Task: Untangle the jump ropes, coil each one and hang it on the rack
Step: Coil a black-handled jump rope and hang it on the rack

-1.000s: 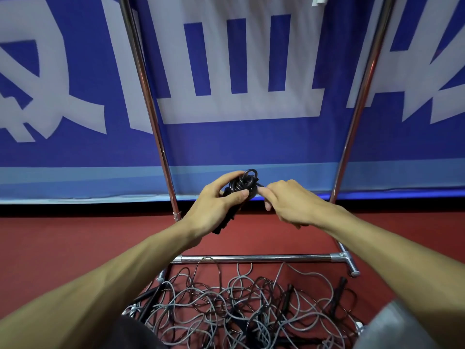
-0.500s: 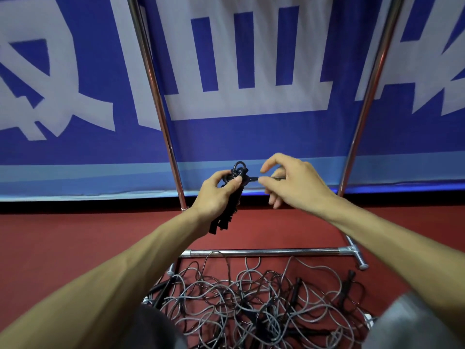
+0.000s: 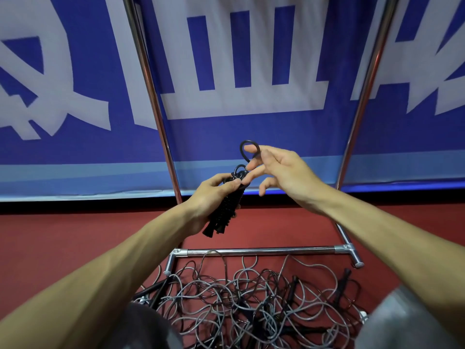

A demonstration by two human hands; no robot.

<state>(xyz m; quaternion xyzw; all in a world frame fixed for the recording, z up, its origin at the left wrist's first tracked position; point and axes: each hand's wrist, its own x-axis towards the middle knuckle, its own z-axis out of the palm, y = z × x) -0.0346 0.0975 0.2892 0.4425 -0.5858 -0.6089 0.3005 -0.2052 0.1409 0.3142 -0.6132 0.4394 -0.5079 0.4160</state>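
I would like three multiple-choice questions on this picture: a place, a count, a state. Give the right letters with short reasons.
1. Where do the tangled grey ropes lie? A) on the red floor, nearer than the rack's bottom bar B) hung on a pole C) on a table
2. How many upright rack poles show? A) one B) two C) four
3. How is the black jump rope? A) stretched straight B) lying on the floor C) bundled in the left hand
Answers: 1 A, they spread on the floor before the bar. 2 B, a left pole and a right pole. 3 C, the hand grips it.
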